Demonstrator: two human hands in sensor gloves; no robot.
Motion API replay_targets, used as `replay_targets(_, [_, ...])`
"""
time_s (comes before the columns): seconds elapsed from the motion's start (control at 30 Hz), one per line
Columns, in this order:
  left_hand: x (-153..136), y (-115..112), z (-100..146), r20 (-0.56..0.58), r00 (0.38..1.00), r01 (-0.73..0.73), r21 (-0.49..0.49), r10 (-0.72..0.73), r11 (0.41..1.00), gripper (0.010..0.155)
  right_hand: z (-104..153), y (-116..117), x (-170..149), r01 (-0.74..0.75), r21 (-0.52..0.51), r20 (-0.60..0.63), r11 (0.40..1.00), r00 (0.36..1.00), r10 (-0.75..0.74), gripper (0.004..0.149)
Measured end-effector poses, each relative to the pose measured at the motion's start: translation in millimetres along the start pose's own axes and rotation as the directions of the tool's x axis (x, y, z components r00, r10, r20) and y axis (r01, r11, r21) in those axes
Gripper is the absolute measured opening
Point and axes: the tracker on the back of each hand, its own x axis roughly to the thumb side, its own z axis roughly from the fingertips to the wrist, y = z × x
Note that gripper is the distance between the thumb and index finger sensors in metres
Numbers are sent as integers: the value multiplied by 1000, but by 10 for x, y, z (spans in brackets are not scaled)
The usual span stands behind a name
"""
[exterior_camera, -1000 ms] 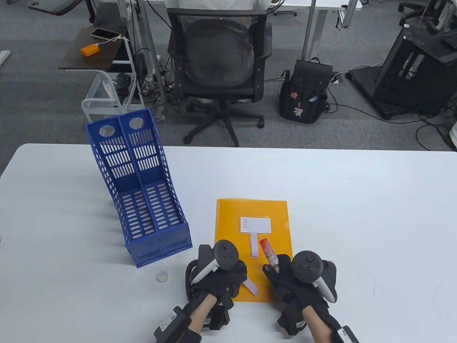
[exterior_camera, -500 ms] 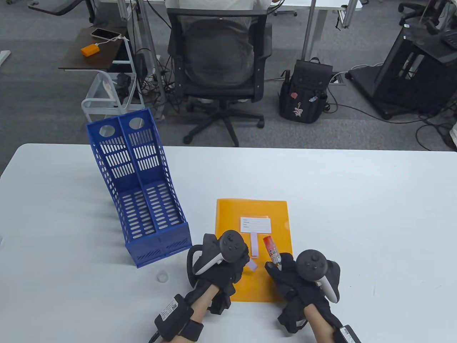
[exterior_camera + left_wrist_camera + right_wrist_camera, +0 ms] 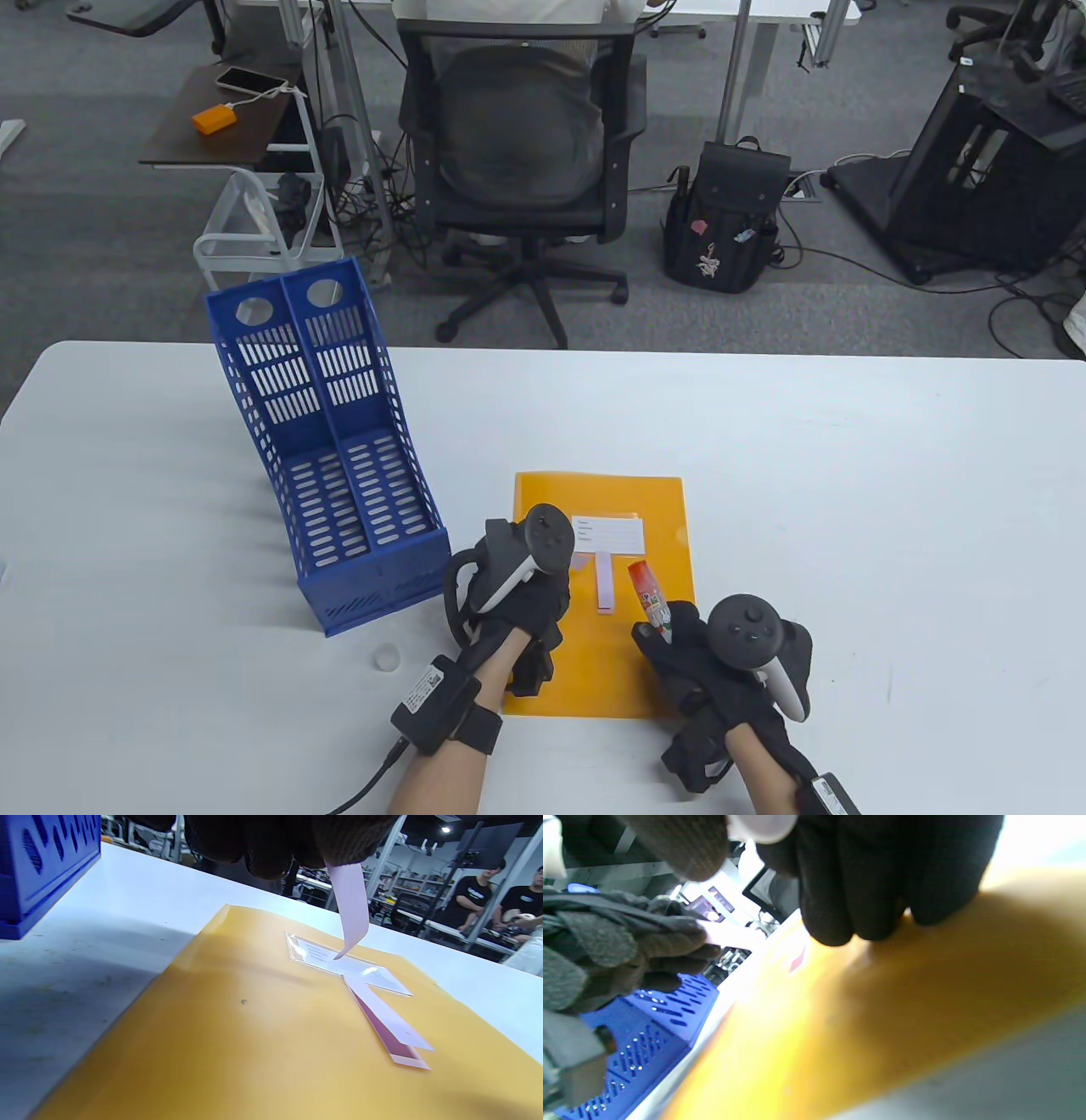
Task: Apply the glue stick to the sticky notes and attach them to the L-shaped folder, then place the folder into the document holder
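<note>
White table [image 3: 848, 475] with blue document holder [image 3: 339, 475] at left, small clear cap [image 3: 386, 656] beside it. Orange L-shaped folder [image 3: 611, 662] lying flat, labelled, one sticky note [image 3: 604, 581] stuck on. Left hand [image 3: 526, 594] pinching a pale strip [image 3: 350, 906] (hanging above the label). Right hand [image 3: 704, 662] wrapped around a red glue stick [image 3: 649, 598].

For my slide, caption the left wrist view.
Left hand holds a sticky note over the orange folder's label.

Office clutter beyond the table

An office chair [image 3: 524, 161] (occupied) faces away; a black backpack [image 3: 723, 219] stands right of it.
</note>
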Motion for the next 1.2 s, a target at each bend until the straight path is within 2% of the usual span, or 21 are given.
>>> replay_targets(0.23, [111,-59,-105,-50,998,46,19,-45,999,46,-3,4,5,-22,-3,3,1000,1000,22,59])
replay_targets(0.63, [353,-269,-184,-52,978,207,44,-204,977,45,-7,-4,3,0,27,-3,1000,1000,0,59])
replay_targets(0.83, [441,-362,-172,9,980,198,-4,-198,980,45,-13,-10,-1,7,36,-6,999,1000,-7,59])
replay_targets(1.03, [430,-431,-176,34,994,103,-117,-100,988,43,-21,-22,-13,29,39,-15,999,999,-28,59])
replay_targets(1.2, [439,-457,-158,39,991,129,-146,-125,981,42,-22,-25,-15,28,42,-14,999,1000,-28,59])
